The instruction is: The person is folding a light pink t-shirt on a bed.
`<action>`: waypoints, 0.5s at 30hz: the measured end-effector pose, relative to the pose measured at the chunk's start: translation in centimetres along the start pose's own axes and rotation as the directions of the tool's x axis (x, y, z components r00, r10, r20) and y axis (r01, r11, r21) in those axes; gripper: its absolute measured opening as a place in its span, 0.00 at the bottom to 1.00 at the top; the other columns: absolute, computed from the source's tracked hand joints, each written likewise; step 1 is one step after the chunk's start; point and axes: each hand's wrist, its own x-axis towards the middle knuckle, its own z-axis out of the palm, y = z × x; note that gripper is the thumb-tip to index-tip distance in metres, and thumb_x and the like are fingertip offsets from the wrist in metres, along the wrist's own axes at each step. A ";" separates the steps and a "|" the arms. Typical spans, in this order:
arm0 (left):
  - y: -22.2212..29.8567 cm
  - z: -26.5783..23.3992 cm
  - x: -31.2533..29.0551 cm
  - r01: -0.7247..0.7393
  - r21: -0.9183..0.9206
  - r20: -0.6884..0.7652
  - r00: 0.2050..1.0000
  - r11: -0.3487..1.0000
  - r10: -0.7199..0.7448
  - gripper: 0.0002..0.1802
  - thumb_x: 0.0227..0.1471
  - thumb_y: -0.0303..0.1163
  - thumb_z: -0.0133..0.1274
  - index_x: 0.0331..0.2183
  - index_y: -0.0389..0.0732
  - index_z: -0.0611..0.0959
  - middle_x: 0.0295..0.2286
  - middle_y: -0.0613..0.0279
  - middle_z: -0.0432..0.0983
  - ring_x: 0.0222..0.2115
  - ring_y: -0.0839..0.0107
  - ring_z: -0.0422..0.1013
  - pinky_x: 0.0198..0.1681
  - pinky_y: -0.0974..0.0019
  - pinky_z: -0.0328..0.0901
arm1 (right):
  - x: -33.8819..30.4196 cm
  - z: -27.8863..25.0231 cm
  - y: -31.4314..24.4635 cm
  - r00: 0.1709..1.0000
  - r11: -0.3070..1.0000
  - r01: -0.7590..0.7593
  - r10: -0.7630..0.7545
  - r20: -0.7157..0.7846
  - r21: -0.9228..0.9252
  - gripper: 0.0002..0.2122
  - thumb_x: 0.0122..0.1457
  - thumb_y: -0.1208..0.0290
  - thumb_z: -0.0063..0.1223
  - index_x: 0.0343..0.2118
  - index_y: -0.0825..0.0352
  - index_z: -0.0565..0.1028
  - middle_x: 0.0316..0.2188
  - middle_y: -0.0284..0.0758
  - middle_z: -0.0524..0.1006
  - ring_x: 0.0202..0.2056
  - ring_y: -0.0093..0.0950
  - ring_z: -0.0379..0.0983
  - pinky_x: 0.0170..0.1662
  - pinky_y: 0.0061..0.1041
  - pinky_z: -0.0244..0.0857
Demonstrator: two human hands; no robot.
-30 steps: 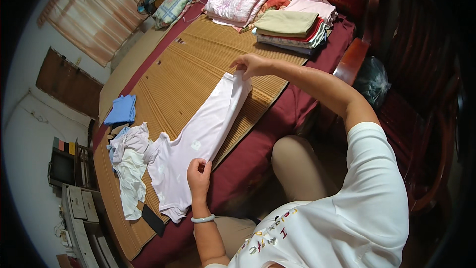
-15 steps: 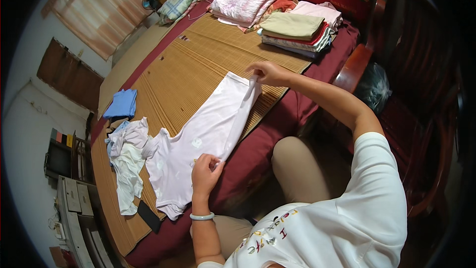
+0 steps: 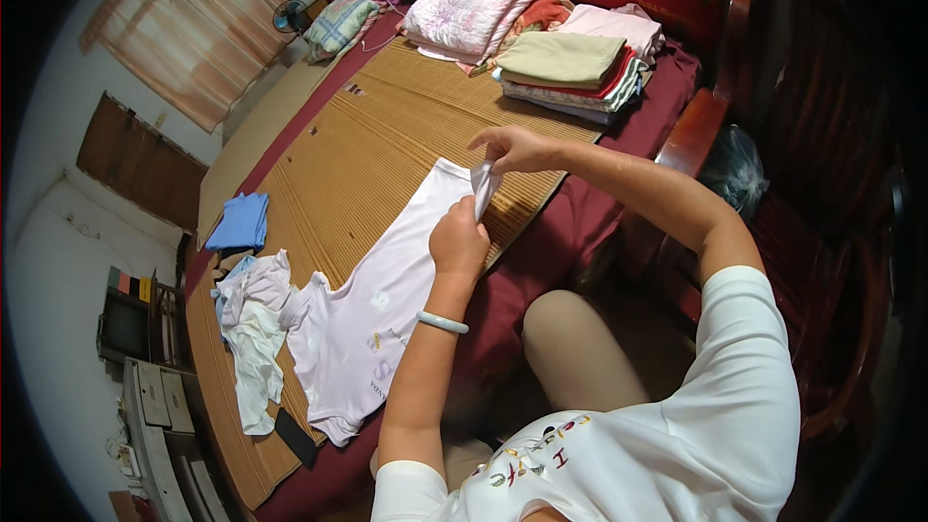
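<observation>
Pinching the hem corner of a pale lilac shirt [image 3: 372,304], the right hand [image 3: 517,147] is closed on a fold of the cloth at the shirt's far end, and the left hand [image 3: 458,240] is closed on the same bunched edge just below it, a pale bangle [image 3: 442,323] on its wrist. The shirt lies flat along the near side of a woven bamboo mat [image 3: 387,126] on the bed, its collar end toward the person's left and its lifted corner near the mat's edge above the maroon sheet [image 3: 541,232].

With both hands gripping one small corner, the rest of the garment lies loose, so a pull could drag it askew, crease the fold, or slide the near edge off the mat. The crumpled white and blue clothes [image 3: 253,329] touch the shirt's sleeve and could snag into it. A dark flat object [image 3: 295,437], perhaps a phone, lies just beside the collar end and might be swept off.

The shirt front carries a few small printed marks, too small to tell apart. No packages or signs show; a stack of folded clothes [image 3: 570,68], a quilted pink blanket [image 3: 469,10] and a folded blue garment [image 3: 239,222] lie well apart.
</observation>
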 end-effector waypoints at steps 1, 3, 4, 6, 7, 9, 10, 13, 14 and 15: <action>-0.3 0.4 0.3 0.029 0.012 0.011 1.000 1.000 -0.029 0.17 0.47 0.35 0.59 0.40 0.41 0.80 0.34 0.53 0.80 0.36 0.51 0.76 0.39 0.50 0.69 | -0.1 -0.2 0.2 1.000 1.000 -0.016 0.016 0.024 -0.025 0.26 0.51 0.81 0.57 0.56 0.71 0.69 0.35 0.35 0.78 0.38 0.24 0.75 0.43 0.23 0.70; -1.1 1.2 0.7 0.028 -0.036 -0.047 0.998 0.999 -0.030 0.15 0.49 0.37 0.57 0.40 0.44 0.82 0.30 0.52 0.80 0.33 0.52 0.77 0.37 0.51 0.69 | 0.0 -0.2 0.5 0.999 0.999 -0.025 0.027 0.034 -0.047 0.26 0.52 0.82 0.56 0.57 0.72 0.68 0.35 0.36 0.78 0.38 0.23 0.75 0.44 0.24 0.70; -0.8 1.1 1.3 0.044 -0.094 -0.037 0.998 0.995 -0.048 0.15 0.50 0.37 0.57 0.40 0.43 0.82 0.30 0.52 0.80 0.32 0.52 0.77 0.35 0.51 0.69 | 0.1 -0.2 0.6 0.998 0.996 -0.027 0.032 0.050 -0.080 0.26 0.53 0.83 0.56 0.58 0.72 0.66 0.36 0.37 0.78 0.39 0.23 0.75 0.44 0.24 0.70; -0.1 1.0 2.3 0.064 -0.148 -0.026 0.997 0.987 -0.069 0.14 0.51 0.38 0.56 0.39 0.43 0.83 0.29 0.50 0.80 0.31 0.51 0.77 0.33 0.52 0.68 | 0.1 0.1 0.8 0.998 0.999 -0.026 0.028 0.050 -0.028 0.26 0.53 0.83 0.56 0.58 0.72 0.66 0.36 0.37 0.78 0.40 0.24 0.75 0.44 0.25 0.71; -0.1 1.0 2.8 0.065 -0.142 -0.024 0.997 0.988 -0.070 0.14 0.51 0.38 0.56 0.39 0.43 0.83 0.29 0.50 0.80 0.31 0.51 0.77 0.33 0.52 0.68 | 0.3 0.4 0.8 0.999 1.000 -0.021 0.021 0.048 0.014 0.26 0.53 0.83 0.55 0.58 0.72 0.66 0.37 0.37 0.79 0.40 0.24 0.75 0.44 0.26 0.71; -0.1 0.9 3.9 0.103 -0.155 0.045 0.994 0.983 -0.098 0.13 0.50 0.36 0.55 0.37 0.41 0.82 0.29 0.49 0.80 0.32 0.48 0.76 0.34 0.49 0.68 | 0.7 0.8 0.6 0.999 1.000 0.016 -0.015 0.042 -0.019 0.27 0.52 0.82 0.57 0.57 0.72 0.66 0.37 0.38 0.79 0.40 0.26 0.76 0.44 0.27 0.71; -0.3 0.7 4.3 0.093 -0.170 0.041 0.995 0.981 -0.088 0.13 0.51 0.38 0.53 0.36 0.40 0.83 0.29 0.48 0.80 0.32 0.47 0.76 0.35 0.49 0.68 | 0.7 1.2 0.2 0.998 0.997 0.047 -0.045 0.036 -0.053 0.28 0.51 0.81 0.58 0.57 0.72 0.66 0.37 0.39 0.79 0.40 0.27 0.76 0.43 0.28 0.72; -0.9 0.2 5.0 0.107 -0.240 -0.006 0.994 0.965 -0.111 0.13 0.52 0.38 0.53 0.35 0.40 0.83 0.30 0.47 0.80 0.32 0.47 0.75 0.35 0.49 0.68 | 0.1 1.9 -0.7 0.989 0.921 0.031 -0.085 -0.122 -0.389 0.31 0.48 0.77 0.62 0.58 0.72 0.66 0.37 0.40 0.79 0.40 0.30 0.77 0.42 0.29 0.72; -1.0 -0.1 5.3 0.084 -0.210 -0.017 0.996 0.974 -0.090 0.14 0.52 0.39 0.52 0.35 0.40 0.83 0.31 0.47 0.80 0.33 0.48 0.75 0.35 0.49 0.67 | 0.2 2.1 -0.4 0.986 0.923 0.020 -0.081 -0.143 -0.385 0.33 0.47 0.71 0.66 0.58 0.71 0.66 0.38 0.43 0.79 0.40 0.36 0.78 0.43 0.32 0.72; -1.2 -0.3 5.4 0.084 -0.206 -0.016 0.996 0.975 -0.090 0.14 0.52 0.39 0.52 0.35 0.40 0.83 0.31 0.47 0.80 0.33 0.48 0.75 0.35 0.49 0.67 | 0.1 2.5 -0.3 0.986 0.924 0.021 -0.082 -0.143 -0.381 0.33 0.47 0.71 0.66 0.58 0.71 0.66 0.38 0.43 0.79 0.40 0.36 0.78 0.43 0.32 0.72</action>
